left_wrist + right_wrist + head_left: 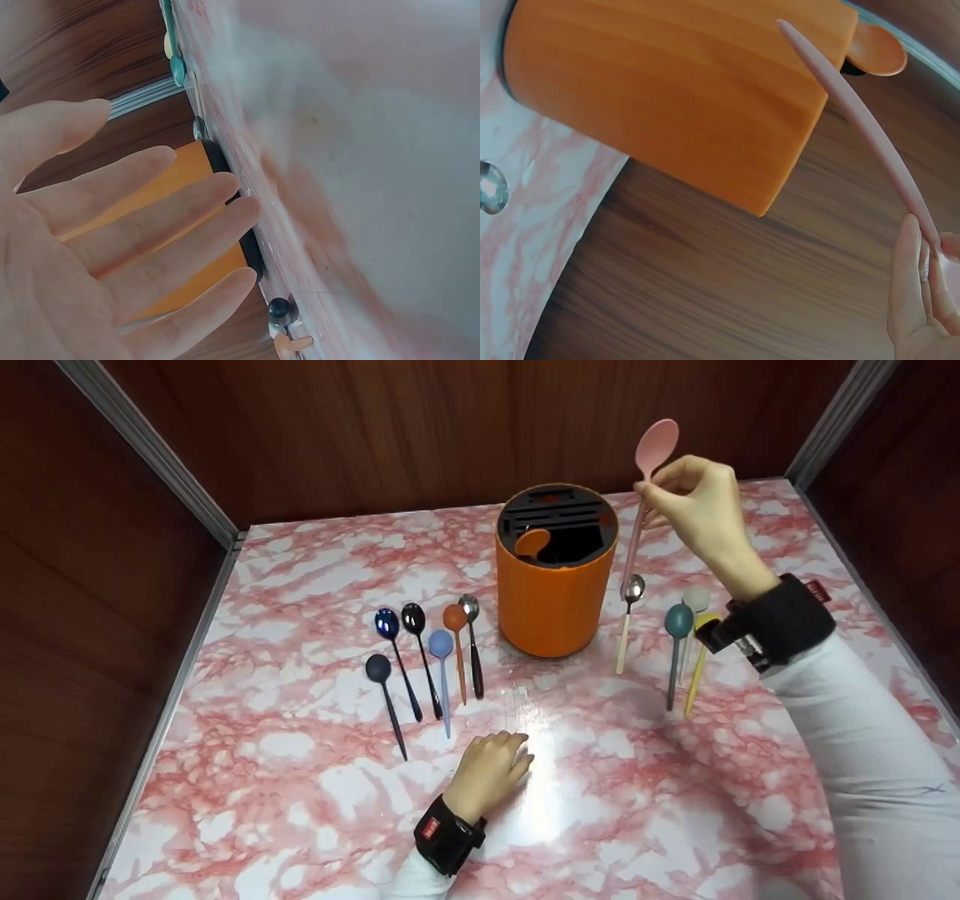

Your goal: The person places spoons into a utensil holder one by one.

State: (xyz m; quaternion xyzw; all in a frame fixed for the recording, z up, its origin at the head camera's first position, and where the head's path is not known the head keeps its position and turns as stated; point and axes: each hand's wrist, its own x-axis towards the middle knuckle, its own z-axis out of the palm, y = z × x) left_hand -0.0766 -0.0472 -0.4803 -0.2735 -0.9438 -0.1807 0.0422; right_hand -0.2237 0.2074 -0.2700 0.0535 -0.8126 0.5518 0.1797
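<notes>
Raised beside the orange utensil holder [551, 607], my right hand [697, 506] pinches a pink spoon [657, 446] just below its bowl. The bowl points up and the handle hangs down, in the head view passing in front of the table to the holder's right. In the right wrist view the pink handle [870, 131] crosses in front of the holder's wall. An orange spoon [532, 542] stands in the holder, its bowl above the slotted black top. Low over the table in front, my left hand [491, 772] holds nothing, its fingers [165, 217] spread and nearly straight.
Left of the holder lie several spoons, among them a light blue spoon [441, 645] and a dark navy spoon [379, 668]. To its right are a white-handled metal spoon [624, 641], a teal spoon [679, 621] and a yellow spoon [696, 679]. Wooden panels [337, 435] enclose the table.
</notes>
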